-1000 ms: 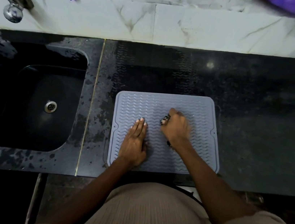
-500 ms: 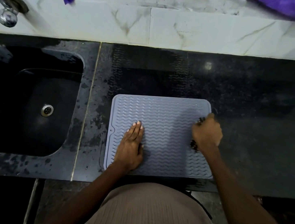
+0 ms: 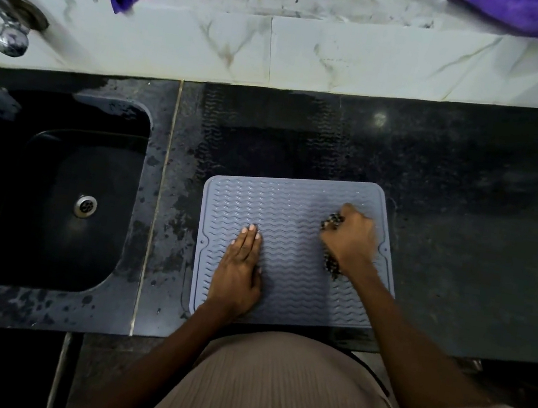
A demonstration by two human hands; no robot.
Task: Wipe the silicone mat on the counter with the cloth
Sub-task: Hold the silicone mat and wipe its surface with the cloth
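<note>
Currently the sink (image 3: 54,194) is sitting at the bench's (image 3: 459,265) left end. Silicone mat (image 3: 293,214) is lying at the front edge, mid-bench. Left hand (image 3: 239,269) is pressing flat on the mat's left half, grip released. Right hand (image 3: 352,241) is clenching a dark speckled cloth (image 3: 331,220) near the mat's right edge.

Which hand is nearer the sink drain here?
Left. The left hand lies flat on the mat's left part, the side toward the drain. The right hand, gripping the cloth, is near the mat's far right edge.
</note>
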